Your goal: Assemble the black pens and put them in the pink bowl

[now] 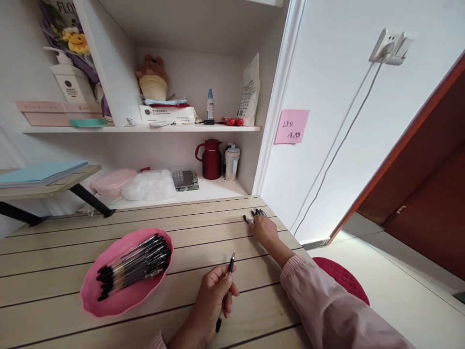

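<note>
My left hand (212,300) is closed round a black pen (231,264), held tilted with its pointed tip upward, over the near part of the wooden table. Toward the table's far right corner, my right hand (266,231) reaches down onto a small group of black pen-like pieces (258,212). One more dark piece (247,219) pokes out beside its fingers. The fingers are curled and mostly hidden, so what they grip does not show. To the left, a pink scalloped basket (90,295) holds a pile of black pens (140,261) lying side by side.
Behind the slatted table (196,230) stands a white shelf with a red jug (211,160), a cup (231,164), a clear plastic bag (149,185) and a pink box (113,182). A small raised stand (90,170) is at left. A red round seat (343,278) sits beyond the right edge.
</note>
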Available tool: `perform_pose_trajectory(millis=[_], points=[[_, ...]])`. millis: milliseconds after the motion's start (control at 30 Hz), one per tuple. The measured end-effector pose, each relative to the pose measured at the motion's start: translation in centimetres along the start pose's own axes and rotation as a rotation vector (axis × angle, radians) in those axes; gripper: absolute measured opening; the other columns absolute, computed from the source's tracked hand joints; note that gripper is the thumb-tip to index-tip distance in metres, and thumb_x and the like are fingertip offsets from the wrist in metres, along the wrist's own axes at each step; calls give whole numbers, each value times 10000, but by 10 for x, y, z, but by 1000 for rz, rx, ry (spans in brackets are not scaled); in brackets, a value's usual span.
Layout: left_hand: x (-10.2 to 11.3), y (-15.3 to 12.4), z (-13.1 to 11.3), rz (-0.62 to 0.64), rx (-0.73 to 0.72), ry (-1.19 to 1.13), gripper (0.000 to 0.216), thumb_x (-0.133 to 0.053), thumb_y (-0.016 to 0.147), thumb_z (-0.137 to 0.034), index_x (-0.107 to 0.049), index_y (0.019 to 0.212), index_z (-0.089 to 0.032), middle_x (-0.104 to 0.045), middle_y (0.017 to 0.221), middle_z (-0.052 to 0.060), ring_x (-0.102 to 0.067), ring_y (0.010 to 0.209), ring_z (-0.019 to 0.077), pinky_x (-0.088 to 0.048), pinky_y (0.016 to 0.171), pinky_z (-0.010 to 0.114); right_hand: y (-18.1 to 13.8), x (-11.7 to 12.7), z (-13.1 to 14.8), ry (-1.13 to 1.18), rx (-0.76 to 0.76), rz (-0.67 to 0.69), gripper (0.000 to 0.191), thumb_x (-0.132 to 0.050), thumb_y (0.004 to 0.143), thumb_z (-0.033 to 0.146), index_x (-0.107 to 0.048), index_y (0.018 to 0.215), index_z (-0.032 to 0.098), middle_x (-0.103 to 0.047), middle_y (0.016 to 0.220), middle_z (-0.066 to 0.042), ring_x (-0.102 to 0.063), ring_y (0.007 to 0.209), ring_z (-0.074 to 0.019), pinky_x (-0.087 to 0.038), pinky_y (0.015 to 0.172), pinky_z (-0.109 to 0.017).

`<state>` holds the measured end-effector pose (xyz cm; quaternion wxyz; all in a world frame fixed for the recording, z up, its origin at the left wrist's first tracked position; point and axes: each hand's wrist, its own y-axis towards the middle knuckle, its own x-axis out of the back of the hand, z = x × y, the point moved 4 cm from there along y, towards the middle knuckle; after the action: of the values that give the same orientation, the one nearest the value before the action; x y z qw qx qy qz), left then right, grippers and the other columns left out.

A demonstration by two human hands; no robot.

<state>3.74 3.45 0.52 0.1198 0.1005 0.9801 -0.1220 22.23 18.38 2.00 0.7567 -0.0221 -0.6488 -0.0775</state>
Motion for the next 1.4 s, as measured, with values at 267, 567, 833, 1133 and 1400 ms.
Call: perform_pose_trajectory(millis=[267, 567, 833, 1133, 1400], points=[[1, 2, 2, 11, -3, 14, 427, -559, 703, -400, -557, 1024, -120, -546, 579, -27, -338, 310, 22, -192, 326, 176, 6, 0, -3, -15, -50, 20, 251, -462, 809, 289, -610, 944, 136, -618, 1007, -161, -588, 910, -255, -421, 694, -311], [1, 1, 1, 6, 9, 11, 447, -574, 693, -415, -552, 1024, -116, -549, 587, -26, -345, 314, 20, -202, 322, 174, 10, 0, -8, -13, -69, 24, 231, -480, 801, 288, -599, 943, 149, -614, 1032, -153, -591, 918, -240, -420, 696, -299], [6, 15, 16, 35, 60, -28, 648, -633, 572, -535, -538, 1027, -83, -565, 523, -16, -352, 256, 37, -196, 279, 186, 7, 4, -11, -3, -44, -6, 214, -466, 809, 307, -606, 891, 168, -636, 974, -128, -601, 885, -231, -404, 668, -288], [7, 18, 20, 22, 62, -43, 681, -646, 560, -544, -546, 1057, -90, -569, 526, -13, -357, 257, 37, -205, 283, 183, 8, 12, -10, 11, -17, -52, 221, -419, 831, 305, -581, 899, 172, -622, 944, -102, -585, 870, -216, -369, 664, -277], [2, 3, 2, -21, 18, -27, 519, -617, 655, -435, -552, 1055, -111, -553, 563, -29, -353, 298, 28, -224, 307, 174, 25, 18, -7, -26, -82, -185, 344, -531, 762, 364, -509, 1035, 155, -525, 1049, -135, -480, 986, -271, -336, 774, -348]])
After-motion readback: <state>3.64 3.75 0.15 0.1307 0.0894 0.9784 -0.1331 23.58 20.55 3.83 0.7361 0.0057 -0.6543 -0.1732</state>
